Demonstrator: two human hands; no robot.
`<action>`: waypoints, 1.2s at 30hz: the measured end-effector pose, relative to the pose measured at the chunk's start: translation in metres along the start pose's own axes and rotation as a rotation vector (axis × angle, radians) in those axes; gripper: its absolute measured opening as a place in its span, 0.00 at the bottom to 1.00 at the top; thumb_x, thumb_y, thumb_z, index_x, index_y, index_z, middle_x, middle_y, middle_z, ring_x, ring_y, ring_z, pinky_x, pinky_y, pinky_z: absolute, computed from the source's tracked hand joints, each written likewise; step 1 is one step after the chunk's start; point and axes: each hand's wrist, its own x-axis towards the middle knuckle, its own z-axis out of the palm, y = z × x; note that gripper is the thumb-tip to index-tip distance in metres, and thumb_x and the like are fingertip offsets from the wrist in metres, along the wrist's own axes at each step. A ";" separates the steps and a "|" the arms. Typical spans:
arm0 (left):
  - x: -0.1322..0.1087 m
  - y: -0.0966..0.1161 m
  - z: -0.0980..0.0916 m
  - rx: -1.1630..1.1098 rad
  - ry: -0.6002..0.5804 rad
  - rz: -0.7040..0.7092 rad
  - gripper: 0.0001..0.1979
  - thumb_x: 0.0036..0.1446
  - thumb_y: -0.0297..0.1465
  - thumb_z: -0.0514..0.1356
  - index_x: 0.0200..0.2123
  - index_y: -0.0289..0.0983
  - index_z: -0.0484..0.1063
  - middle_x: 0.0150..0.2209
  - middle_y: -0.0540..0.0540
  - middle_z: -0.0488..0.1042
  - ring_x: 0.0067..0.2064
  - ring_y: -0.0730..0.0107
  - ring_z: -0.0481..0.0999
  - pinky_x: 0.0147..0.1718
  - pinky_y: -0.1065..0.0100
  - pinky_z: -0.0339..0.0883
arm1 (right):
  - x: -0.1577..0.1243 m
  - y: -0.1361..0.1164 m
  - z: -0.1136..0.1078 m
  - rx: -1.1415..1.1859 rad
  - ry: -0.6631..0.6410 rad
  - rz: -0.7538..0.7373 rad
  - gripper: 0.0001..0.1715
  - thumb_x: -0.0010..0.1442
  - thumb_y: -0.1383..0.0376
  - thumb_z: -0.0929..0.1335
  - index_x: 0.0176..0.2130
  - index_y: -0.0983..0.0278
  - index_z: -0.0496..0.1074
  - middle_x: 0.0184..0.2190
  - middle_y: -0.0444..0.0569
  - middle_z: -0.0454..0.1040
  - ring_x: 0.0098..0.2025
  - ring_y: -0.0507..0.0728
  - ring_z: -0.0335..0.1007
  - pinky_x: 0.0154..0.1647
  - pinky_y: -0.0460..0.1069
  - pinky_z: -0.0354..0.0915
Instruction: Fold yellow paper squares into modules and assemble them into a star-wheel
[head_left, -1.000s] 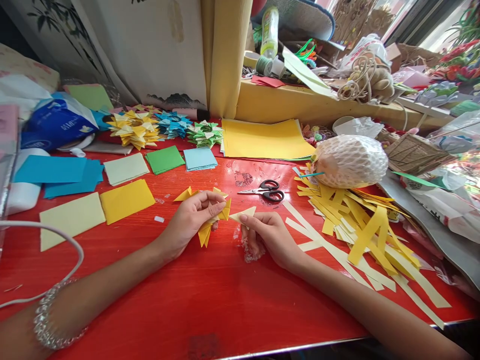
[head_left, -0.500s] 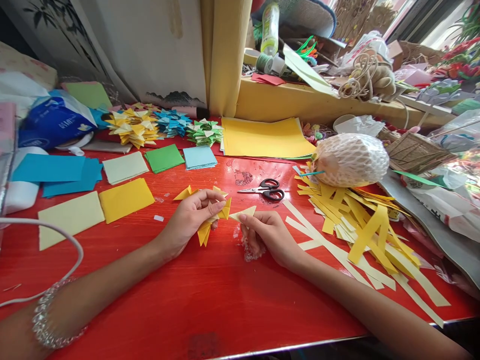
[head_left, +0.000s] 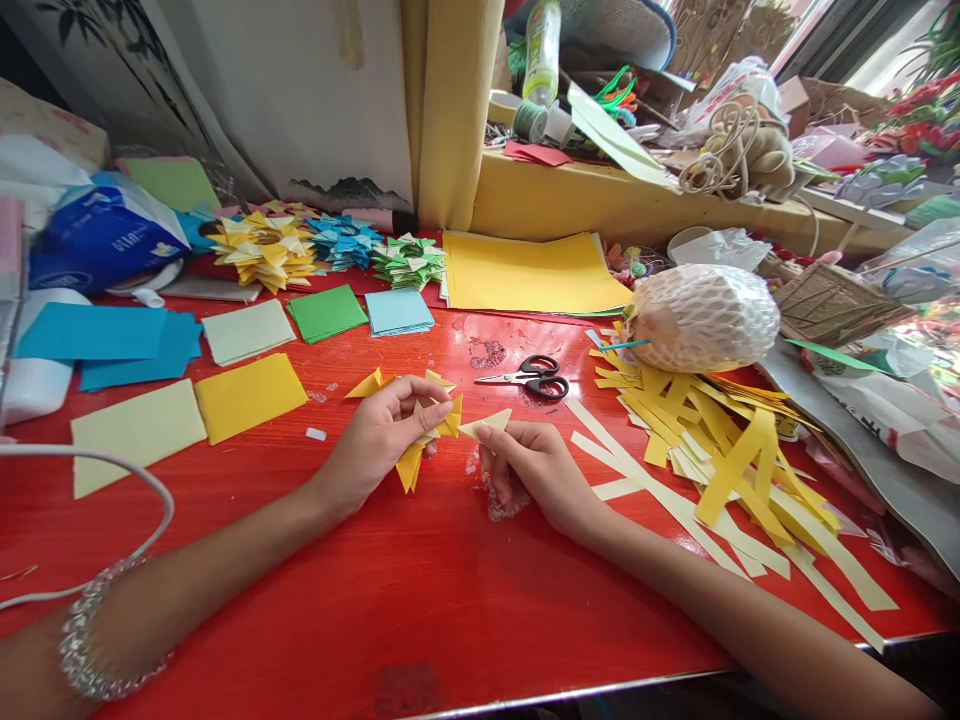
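Observation:
In the head view my left hand (head_left: 386, 425) is closed around a folded yellow and cream paper piece (head_left: 410, 466), whose points stick out above, left and below the fingers. Part of it is hidden behind the hand. Between thumb and forefinger my right hand (head_left: 529, 462) pinches a cream folded paper triangle (head_left: 487, 424). The triangle's left tip comes close to the yellow piece; whether they touch I cannot tell. Just beyond the hands lie black-handled scissors (head_left: 529, 378) on the red table (head_left: 315, 610).
Paper strips (head_left: 690, 510) spread at the right beside a netted white bundle (head_left: 705, 320). Several paper stacks, including a yellow one (head_left: 251, 398), lie at the left. Folded paper stars (head_left: 262, 250) and large yellow sheets (head_left: 532, 275) sit behind. A white cable (head_left: 150, 480) loops near my left forearm.
Almost nothing differs. Both hands keep their hold and the cream triangle stays beside the yellow piece; the view has shifted very slightly.

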 end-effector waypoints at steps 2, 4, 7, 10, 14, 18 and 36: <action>-0.001 0.001 0.001 0.030 0.009 0.021 0.09 0.51 0.35 0.61 0.33 0.37 0.68 0.25 0.53 0.65 0.25 0.77 0.66 0.24 0.75 0.65 | 0.000 0.000 0.000 -0.014 -0.003 -0.004 0.23 0.57 0.51 0.62 0.21 0.66 0.63 0.09 0.39 0.61 0.09 0.45 0.57 0.09 0.39 0.51; -0.002 0.001 0.002 0.061 0.023 0.042 0.08 0.51 0.35 0.61 0.33 0.37 0.68 0.25 0.53 0.65 0.25 0.77 0.66 0.24 0.75 0.64 | 0.000 0.000 0.000 -0.030 -0.003 -0.001 0.23 0.57 0.51 0.62 0.22 0.66 0.63 0.09 0.39 0.61 0.09 0.45 0.57 0.10 0.39 0.51; -0.006 0.001 0.004 0.100 0.054 0.065 0.08 0.52 0.35 0.60 0.33 0.37 0.67 0.25 0.54 0.66 0.25 0.78 0.68 0.25 0.75 0.64 | 0.000 0.000 0.001 -0.046 -0.001 0.007 0.23 0.57 0.51 0.62 0.23 0.66 0.64 0.09 0.38 0.61 0.10 0.46 0.57 0.10 0.39 0.52; -0.011 0.000 0.007 0.132 0.065 0.043 0.09 0.53 0.36 0.59 0.35 0.38 0.68 0.25 0.54 0.66 0.26 0.76 0.69 0.27 0.74 0.66 | -0.001 0.001 0.002 -0.045 -0.012 0.015 0.23 0.57 0.50 0.61 0.24 0.66 0.65 0.09 0.38 0.61 0.10 0.46 0.57 0.11 0.40 0.53; -0.015 0.000 0.011 0.094 0.076 0.006 0.11 0.52 0.37 0.60 0.38 0.40 0.69 0.27 0.53 0.66 0.30 0.75 0.68 0.30 0.73 0.70 | -0.001 0.002 0.003 -0.048 -0.025 -0.007 0.23 0.58 0.50 0.61 0.24 0.66 0.65 0.09 0.38 0.60 0.11 0.46 0.56 0.12 0.40 0.53; -0.017 0.000 0.012 0.075 0.061 0.034 0.12 0.52 0.37 0.59 0.40 0.40 0.69 0.28 0.53 0.66 0.31 0.74 0.68 0.32 0.71 0.71 | -0.001 0.003 0.004 -0.059 -0.030 -0.016 0.23 0.58 0.50 0.61 0.24 0.66 0.65 0.09 0.38 0.59 0.11 0.46 0.54 0.12 0.40 0.52; -0.011 0.001 0.009 0.213 -0.255 -0.048 0.12 0.49 0.39 0.61 0.26 0.36 0.67 0.22 0.52 0.66 0.24 0.73 0.65 0.25 0.72 0.58 | 0.020 -0.003 -0.014 -0.094 0.208 -0.233 0.25 0.60 0.49 0.56 0.30 0.65 0.66 0.16 0.40 0.62 0.15 0.47 0.55 0.16 0.42 0.53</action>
